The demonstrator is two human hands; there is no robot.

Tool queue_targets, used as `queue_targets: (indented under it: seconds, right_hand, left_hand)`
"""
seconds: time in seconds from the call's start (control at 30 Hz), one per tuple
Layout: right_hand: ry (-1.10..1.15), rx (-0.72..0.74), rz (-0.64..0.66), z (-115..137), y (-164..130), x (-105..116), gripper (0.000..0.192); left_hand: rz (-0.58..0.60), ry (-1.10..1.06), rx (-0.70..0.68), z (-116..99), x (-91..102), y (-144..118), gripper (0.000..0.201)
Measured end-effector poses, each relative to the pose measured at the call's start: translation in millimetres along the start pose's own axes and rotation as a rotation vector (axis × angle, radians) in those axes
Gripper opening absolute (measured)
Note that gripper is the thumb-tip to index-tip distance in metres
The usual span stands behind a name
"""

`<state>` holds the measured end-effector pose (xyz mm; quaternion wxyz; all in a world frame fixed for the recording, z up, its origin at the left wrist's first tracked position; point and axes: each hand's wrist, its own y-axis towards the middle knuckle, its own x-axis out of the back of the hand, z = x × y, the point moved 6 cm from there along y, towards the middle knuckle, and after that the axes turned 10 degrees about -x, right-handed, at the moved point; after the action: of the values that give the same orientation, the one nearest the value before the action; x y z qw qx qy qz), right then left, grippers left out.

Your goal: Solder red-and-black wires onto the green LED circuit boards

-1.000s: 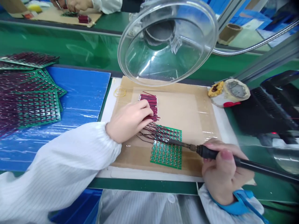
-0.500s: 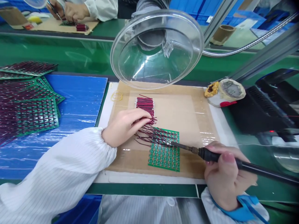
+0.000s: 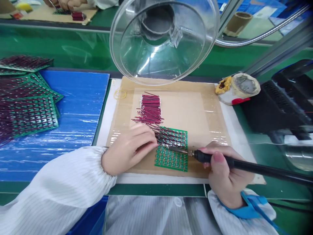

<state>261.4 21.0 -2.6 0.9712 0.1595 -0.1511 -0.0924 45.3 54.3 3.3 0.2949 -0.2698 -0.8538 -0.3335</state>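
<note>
My right hand is closed round the black handle of a soldering iron, whose tip lies over the green circuit board near its middle. At the board's left edge, my left hand is closed in a pinch on a thin wire, mostly hidden by the fingers. Dark red wires cover the board's upper rows and stick out to the left. Bare solder pads show on the lower rows. Just above my left hand lies a bundle of loose red wires on the cardboard.
Wired boards are piled on a blue sheet at left. A clear round fume hood hangs over the back. A tip-cleaning pot and a black device stand at right. Another person's hands work across the bench.
My left hand has moved from the wire bundle down to the board's left edge. The soldering iron's tip has shifted left and slightly down relative to the board. The view has tilted a little downward.
</note>
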Motion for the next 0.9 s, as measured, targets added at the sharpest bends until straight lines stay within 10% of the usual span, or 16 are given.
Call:
queue_targets:
  seconds: [0.9]
  right_hand:
    - [-0.033,0.016,0.066,2.9,1.0,-6.5,0.011]
  left_hand:
    - [0.159,0.079,0.175,6.9,-8.3,2.4,0.013]
